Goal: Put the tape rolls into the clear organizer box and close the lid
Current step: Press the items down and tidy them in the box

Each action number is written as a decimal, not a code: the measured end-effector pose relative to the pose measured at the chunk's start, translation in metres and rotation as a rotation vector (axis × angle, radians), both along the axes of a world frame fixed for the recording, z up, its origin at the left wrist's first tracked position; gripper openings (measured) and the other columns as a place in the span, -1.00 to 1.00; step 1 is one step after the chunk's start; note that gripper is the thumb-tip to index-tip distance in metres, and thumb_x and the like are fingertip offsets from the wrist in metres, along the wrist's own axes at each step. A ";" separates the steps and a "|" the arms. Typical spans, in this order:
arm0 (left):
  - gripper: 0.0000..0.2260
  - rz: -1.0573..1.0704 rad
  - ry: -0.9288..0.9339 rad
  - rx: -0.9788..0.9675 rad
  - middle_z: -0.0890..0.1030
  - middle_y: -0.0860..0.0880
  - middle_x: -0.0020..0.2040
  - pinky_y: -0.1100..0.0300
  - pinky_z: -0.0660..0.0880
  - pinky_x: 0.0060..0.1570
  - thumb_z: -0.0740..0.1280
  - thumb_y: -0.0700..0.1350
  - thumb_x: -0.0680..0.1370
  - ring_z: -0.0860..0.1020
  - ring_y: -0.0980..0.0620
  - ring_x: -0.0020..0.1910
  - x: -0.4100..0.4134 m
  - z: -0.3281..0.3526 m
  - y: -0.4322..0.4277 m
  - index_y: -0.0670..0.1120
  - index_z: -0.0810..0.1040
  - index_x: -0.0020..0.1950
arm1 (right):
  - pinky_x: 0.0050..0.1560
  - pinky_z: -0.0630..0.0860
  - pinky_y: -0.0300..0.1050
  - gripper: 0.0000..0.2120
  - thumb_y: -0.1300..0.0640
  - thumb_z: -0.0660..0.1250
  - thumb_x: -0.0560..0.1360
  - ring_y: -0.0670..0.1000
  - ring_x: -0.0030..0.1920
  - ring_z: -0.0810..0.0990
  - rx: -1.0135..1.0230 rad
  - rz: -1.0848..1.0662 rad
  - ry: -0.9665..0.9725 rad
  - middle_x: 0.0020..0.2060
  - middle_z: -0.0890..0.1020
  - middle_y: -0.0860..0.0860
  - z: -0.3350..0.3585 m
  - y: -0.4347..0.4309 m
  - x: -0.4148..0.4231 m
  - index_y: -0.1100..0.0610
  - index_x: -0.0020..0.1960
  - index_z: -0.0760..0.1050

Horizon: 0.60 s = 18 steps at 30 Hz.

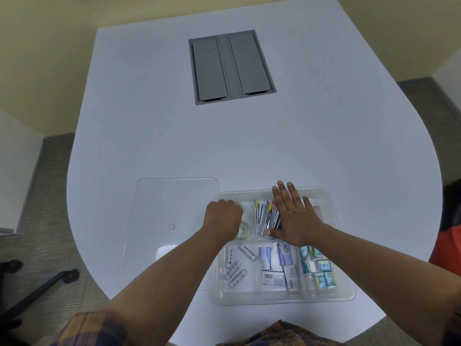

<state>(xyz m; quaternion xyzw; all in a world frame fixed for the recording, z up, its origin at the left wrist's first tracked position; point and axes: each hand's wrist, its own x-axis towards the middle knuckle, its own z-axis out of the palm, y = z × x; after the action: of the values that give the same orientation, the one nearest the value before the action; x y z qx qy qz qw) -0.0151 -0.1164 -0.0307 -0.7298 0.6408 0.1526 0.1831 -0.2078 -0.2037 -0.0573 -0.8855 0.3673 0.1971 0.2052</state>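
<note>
In the clear plastic organizer box (345, 294), white batteries (235, 267) are lying nearest. The left hand (223, 218) is curling shut over a clear tape roll (245, 229) at ten o'clock, half hiding it. The right hand (294, 216) is lying open, covering metal staplers (264, 216). The flat clear lid (172, 216) is lying off at nine o'clock.

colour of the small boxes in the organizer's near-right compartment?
Teal-blue and white small cardboard boxes, in the clear plastic organizer box; head view shows them.
</note>
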 end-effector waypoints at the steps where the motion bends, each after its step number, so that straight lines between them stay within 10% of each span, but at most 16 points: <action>1: -0.78 0.003 0.010 -0.001 0.55 -0.08 0.03 0.11 0.31 -0.17 0.31 -0.24 0.44 0.54 -0.09 0.02 0.000 0.000 0.000 -0.10 0.53 0.07 | 0.47 -0.18 0.28 0.07 -0.46 0.12 0.41 0.03 0.42 -0.55 0.001 0.000 0.000 0.43 -0.52 -0.04 0.000 0.000 0.000 0.02 0.37 -0.62; 18: -0.84 0.826 0.393 -0.714 0.60 -0.04 -0.03 -0.02 0.54 -0.06 0.33 -0.09 0.51 0.58 -0.09 -0.05 0.028 -0.026 0.082 -0.06 0.59 0.06 | 0.48 -0.18 0.27 0.06 -0.46 0.12 0.40 0.02 0.42 -0.54 -0.010 -0.009 -0.011 0.43 -0.52 -0.05 0.000 0.001 0.000 0.02 0.39 -0.59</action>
<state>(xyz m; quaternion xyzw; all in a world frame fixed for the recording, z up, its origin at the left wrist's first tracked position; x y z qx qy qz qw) 0.0129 -0.0345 -0.0566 -0.8938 0.3368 0.1183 -0.2715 -0.2076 -0.2028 -0.0574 -0.8859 0.3712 0.1896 0.2037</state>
